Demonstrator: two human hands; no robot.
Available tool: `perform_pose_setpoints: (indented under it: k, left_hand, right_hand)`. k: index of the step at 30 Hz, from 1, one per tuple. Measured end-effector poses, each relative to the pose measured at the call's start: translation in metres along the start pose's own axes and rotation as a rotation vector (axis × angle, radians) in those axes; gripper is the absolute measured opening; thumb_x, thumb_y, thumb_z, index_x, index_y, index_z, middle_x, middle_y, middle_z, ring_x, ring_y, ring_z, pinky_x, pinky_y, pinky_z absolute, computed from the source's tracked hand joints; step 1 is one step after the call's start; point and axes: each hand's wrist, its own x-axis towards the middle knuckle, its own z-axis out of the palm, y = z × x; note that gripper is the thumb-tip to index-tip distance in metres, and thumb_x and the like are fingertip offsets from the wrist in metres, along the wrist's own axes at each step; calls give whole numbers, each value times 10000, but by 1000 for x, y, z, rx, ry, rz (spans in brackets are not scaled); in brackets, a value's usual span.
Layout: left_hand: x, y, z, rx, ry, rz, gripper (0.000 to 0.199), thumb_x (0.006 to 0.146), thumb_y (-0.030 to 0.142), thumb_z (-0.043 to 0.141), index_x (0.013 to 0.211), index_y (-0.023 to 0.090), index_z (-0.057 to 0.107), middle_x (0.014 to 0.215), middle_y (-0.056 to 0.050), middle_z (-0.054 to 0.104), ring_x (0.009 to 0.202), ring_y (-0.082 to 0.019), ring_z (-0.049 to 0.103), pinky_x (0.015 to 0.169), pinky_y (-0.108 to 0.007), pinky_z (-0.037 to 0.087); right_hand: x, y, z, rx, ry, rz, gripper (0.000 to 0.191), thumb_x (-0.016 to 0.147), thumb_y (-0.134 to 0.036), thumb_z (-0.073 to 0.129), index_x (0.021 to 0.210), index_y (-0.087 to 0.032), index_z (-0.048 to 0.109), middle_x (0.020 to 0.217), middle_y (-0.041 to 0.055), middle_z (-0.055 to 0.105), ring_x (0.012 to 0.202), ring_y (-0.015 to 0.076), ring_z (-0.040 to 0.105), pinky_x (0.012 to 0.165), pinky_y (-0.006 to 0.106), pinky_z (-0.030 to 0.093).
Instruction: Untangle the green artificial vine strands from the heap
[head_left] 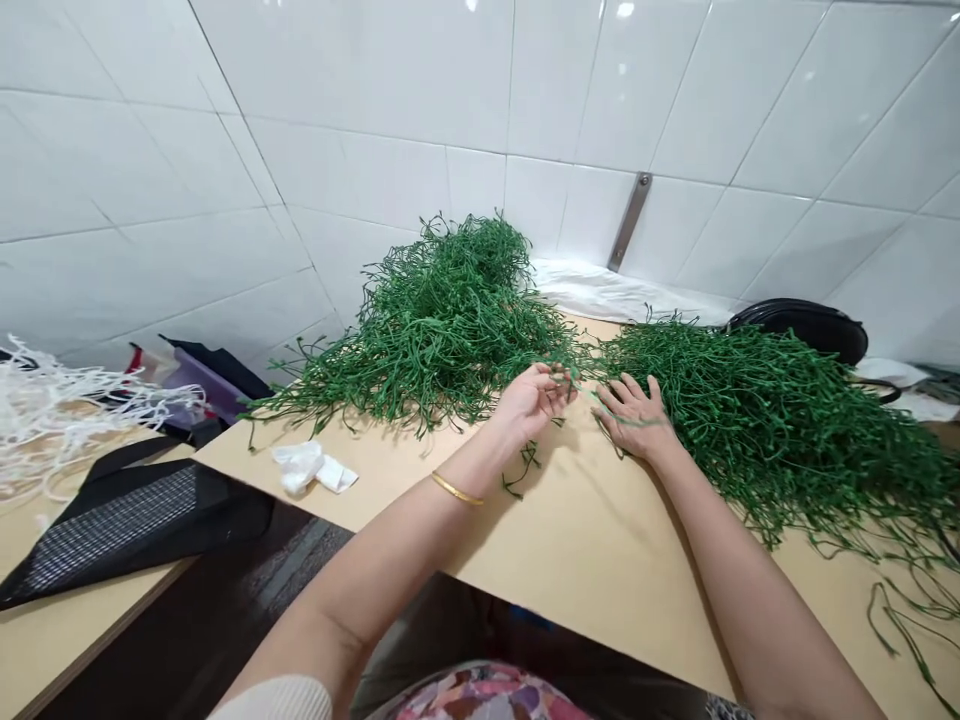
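Observation:
My left hand (536,398), with a gold bangle on its wrist, is closed in a pinch on a thin green cord (576,380) that looks blurred. To its right, my right hand (636,415) lies palm down on the tabletop with its fingers spread. A blurred green strand passes across or beside those fingers; whether they touch it I cannot tell. Behind my left hand rises a tall heap of green knotted cords (450,320). A second heap of green cords (795,420) lies against the right side of my right hand. A few loose cords (523,470) rest below my left hand.
Crumpled white tissue (313,468) lies near the table's (585,560) left edge. White cords (67,410) and a black mesh bag (120,520) are on a separate surface at left. A black bag (802,325) stands behind the right heap. The tiled wall (390,180) borders the back.

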Motion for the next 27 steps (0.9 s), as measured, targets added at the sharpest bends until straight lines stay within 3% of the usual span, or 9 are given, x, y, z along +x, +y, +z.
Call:
perform_pose_setpoints:
  k: [6,10,13,16,20,22,25,27]
  left_hand:
    - [-1,-20,-14,207,-79,-41,206,614,-37,546,710,138,496,586,-3,591,580,-113,603,540,-221,449]
    - [2,-23,-22,269,-125,-70,196,621,-22,541,710,143,484,565,0,589,573,-110,602,546,-221,449]
    - [4,-24,-28,280,-159,-100,203,631,1,561,718,154,460,553,13,583,562,-105,597,542,-215,453]
    - [5,-22,-31,317,-173,-121,207,638,32,581,725,157,441,590,6,596,560,-115,607,519,-216,454]
    - [7,-14,-29,285,-171,-100,254,618,17,586,738,166,421,658,20,594,550,-112,611,530,-221,458]
    - [9,-9,-28,263,-161,-93,248,629,14,577,746,167,420,667,20,594,579,-121,625,553,-225,459]
    - [12,-4,-28,262,-152,-32,225,661,25,567,743,166,411,704,6,616,637,-131,644,580,-221,453]
    - [14,-3,-29,253,-166,13,212,679,39,566,751,165,412,760,-17,642,666,-131,648,609,-226,455]
  right_hand:
    - [3,-7,-2,41,4,8,331,813,-339,411,1018,-217,639,1206,110,559,1214,309,340,965,563,190]
    - [-2,-17,-27,37,23,-72,317,797,-353,437,975,-200,650,1180,111,562,1183,310,330,930,517,216]
    - [-7,-21,-51,8,20,-69,266,797,-320,445,826,-175,666,1137,127,561,1098,313,371,841,479,258]
    - [-14,-20,-68,-47,52,17,174,736,-186,484,752,-151,654,1043,143,577,1003,305,410,750,441,274]
    - [-28,-19,-83,-82,198,202,214,711,-132,483,849,-130,646,955,168,595,942,329,438,681,431,299]
    - [-35,-26,-92,29,303,222,248,739,-142,468,916,-146,642,956,150,607,918,311,472,683,428,341]
    - [-43,-55,-110,386,359,9,323,765,-120,447,1047,-165,599,928,120,609,872,239,527,738,375,430]
    - [-45,-85,-117,576,241,-264,341,768,-102,420,1059,-170,586,906,107,616,805,201,546,684,323,458]
